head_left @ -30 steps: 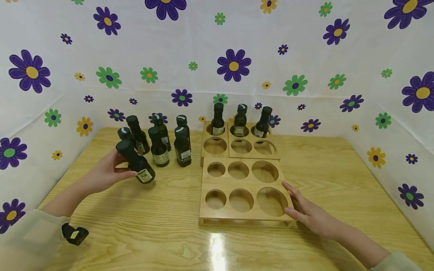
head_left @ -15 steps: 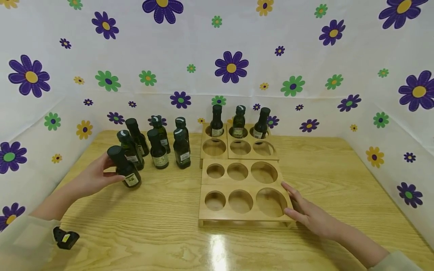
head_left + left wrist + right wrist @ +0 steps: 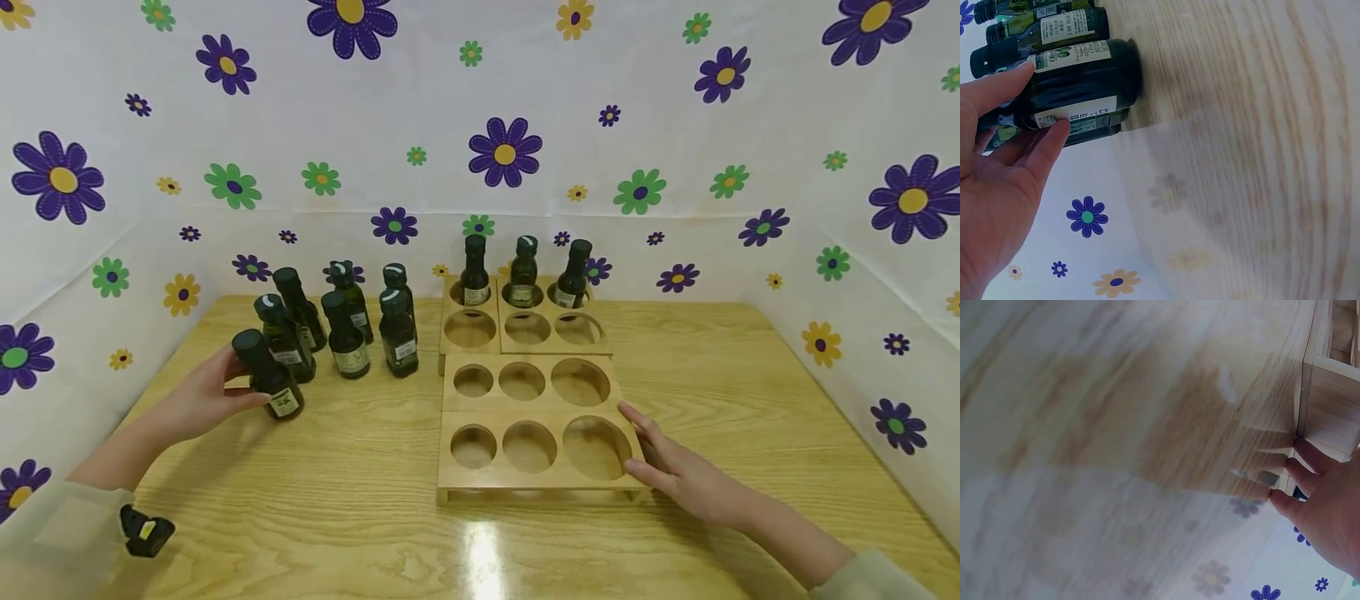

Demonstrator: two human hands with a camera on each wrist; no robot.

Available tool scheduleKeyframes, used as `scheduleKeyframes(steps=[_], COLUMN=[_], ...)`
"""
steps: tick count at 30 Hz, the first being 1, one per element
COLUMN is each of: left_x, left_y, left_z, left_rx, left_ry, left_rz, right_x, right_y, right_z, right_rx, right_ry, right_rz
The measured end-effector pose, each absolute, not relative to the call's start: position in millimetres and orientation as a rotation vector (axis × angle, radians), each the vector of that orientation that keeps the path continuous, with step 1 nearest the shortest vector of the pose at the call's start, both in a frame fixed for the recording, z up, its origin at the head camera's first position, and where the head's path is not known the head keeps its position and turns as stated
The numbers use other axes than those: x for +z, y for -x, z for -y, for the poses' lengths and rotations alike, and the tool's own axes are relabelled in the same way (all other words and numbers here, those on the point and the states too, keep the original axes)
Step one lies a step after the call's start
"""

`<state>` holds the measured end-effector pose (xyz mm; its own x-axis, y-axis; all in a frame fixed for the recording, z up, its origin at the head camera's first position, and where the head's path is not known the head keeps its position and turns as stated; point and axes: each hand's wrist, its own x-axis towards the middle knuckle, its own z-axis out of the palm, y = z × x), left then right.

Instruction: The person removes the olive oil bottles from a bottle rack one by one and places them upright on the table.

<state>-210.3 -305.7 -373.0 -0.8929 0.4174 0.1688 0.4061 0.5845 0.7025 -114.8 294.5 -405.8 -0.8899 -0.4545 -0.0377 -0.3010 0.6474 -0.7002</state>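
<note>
My left hand point(image 3: 198, 398) grips a dark glass olive oil bottle point(image 3: 272, 385) between thumb and fingers, at the near left end of a bottle group. In the left wrist view the base of this olive oil bottle point(image 3: 1094, 69) is right at the table, and its label carries an olive picture. Close behind it stands another dark bottle point(image 3: 288, 343). My right hand point(image 3: 693, 479) rests against the right side of a stepped wooden bottle rack point(image 3: 540, 479), its fingers and thumb extended along the edge. In the right wrist view fingertips point(image 3: 1275, 495) touch near the rack's side.
Several more capped bottles point(image 3: 347, 346) stand left of the rack. In the rack's back row are three bottles point(image 3: 523, 275); its front holes hold nothing. A flower-printed white cloth point(image 3: 420, 100) encloses the wooden table point(image 3: 337, 500) at the back and sides.
My left hand has carried the olive oil bottle left and down from a tilted position to beside the group, now nearly upright. My right hand stays at the rack.
</note>
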Motion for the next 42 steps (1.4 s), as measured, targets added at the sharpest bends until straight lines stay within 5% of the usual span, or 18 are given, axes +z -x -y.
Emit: scheduleKeyframes(steps=[19,42], left_x=[-380.5,-366.9], left_y=[221.6,189.8], left_z=[306.1,305.2], left_rx=[1.244,1.53], left_ry=[-0.713,-0.584], left_rz=[-2.776,-2.991], right_x=[-402.9,-406.8], right_y=[114.9,115.9], right_z=[-296.3,-297.0], right_rx=[-1.053,-1.092], right_ry=[0.641,0.6], right_rz=[-2.693,-2.633])
